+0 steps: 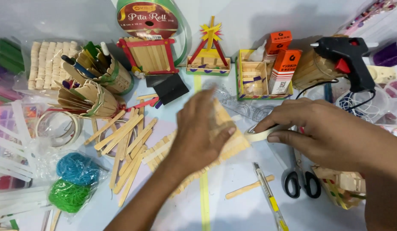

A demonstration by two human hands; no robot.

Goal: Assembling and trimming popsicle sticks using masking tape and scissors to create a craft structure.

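Near the middle of the pale worktop [232,205], the left hand [201,128] lies flat, fingers spread, pressing a pale panel of joined wooden craft sticks [232,143]. Just beside its right edge, the right hand [318,128] pinches a roll of cream masking tape [260,133]. Black-handled scissors [299,177] lie below that hand; loose wooden sticks [128,147] lie left of the panel.

Pale blue-white bench [232,205] seen from above, filling nearly the whole view, a yellow-green stripe [204,201] running down its middle, plain white wall [258,17] along the far edge, soft even light, faint shadows
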